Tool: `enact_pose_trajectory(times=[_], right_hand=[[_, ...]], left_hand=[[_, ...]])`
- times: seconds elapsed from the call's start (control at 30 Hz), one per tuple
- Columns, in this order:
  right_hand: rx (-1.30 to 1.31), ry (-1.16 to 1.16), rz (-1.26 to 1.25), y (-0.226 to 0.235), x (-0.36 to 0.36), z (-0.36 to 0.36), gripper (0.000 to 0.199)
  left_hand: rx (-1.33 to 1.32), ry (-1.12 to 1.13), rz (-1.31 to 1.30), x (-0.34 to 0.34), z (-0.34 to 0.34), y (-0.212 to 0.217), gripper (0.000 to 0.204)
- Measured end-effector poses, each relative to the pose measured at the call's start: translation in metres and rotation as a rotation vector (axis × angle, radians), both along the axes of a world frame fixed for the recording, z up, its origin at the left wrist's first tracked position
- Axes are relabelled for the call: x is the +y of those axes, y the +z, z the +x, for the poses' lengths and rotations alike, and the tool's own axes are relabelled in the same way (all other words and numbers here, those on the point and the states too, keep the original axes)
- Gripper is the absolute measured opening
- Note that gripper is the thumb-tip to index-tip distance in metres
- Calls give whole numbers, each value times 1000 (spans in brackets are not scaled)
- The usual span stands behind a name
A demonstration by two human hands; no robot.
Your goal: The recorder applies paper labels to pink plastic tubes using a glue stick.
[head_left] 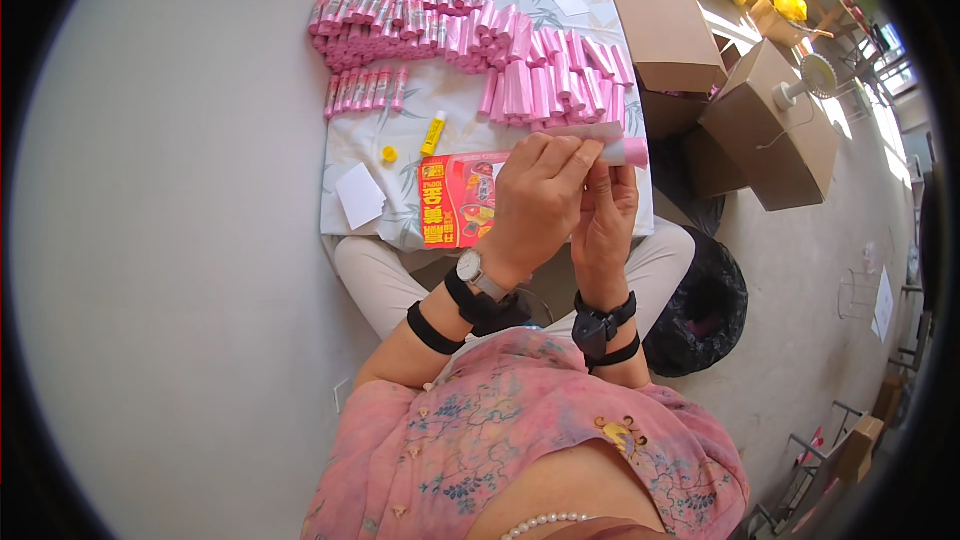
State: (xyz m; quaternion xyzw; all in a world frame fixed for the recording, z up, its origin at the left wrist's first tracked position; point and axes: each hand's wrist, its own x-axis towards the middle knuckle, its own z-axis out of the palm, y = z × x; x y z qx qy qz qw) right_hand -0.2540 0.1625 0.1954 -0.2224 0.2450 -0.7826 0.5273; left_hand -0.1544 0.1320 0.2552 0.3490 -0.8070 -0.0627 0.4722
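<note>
Above the near right part of the table, my left hand [541, 192] and my right hand [606, 222] meet, both with fingers closed. Between them is a slim pink roll [636, 151] with pale paper around part of it. My right hand grips the roll from below, and my left fingers press the paper at its upper side. Partly under my left hand lies a red and yellow printed packet [455, 202]. Beyond it is a yellow glue stick [433, 134], its yellow cap [389, 154] lying apart to the left. White paper slips [360, 196] are stacked at the near left.
Labelled pink rolls [375, 25] are heaped at the far left, with a short row [367, 90] before them. Plain pink rolls [550, 80] pile up at right. Cardboard boxes [765, 125], a small fan [815, 78] and a black bag [703, 305] stand beside the table.
</note>
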Motion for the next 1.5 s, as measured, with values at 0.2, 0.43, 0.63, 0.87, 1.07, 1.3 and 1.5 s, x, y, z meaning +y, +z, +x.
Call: enact_pose_trajectory(times=[0.2, 0.43, 0.63, 0.87, 1.07, 1.3, 1.5], right_hand=[[7, -11, 39, -1, 3, 0, 37], [-2, -27, 56, -2, 2, -1, 31], [-6, -44, 89, 0, 1, -3, 31], [-20, -78, 127, 4, 2, -4, 30], [-13, -89, 133, 0, -2, -10, 30], [-21, -91, 124, -7, -5, -15, 32], [-19, -103, 140, -6, -8, -16, 31]], left_hand=[[6, -51, 83, -3, 3, -8, 39], [36, -77, 146, -3, 3, -10, 37], [80, -62, 205, -5, 2, -17, 28], [71, -72, 227, -6, -1, -18, 28], [132, -47, 269, -6, -9, -18, 23], [162, -38, 245, -11, -15, -25, 18], [133, -50, 266, -13, -17, -24, 17]])
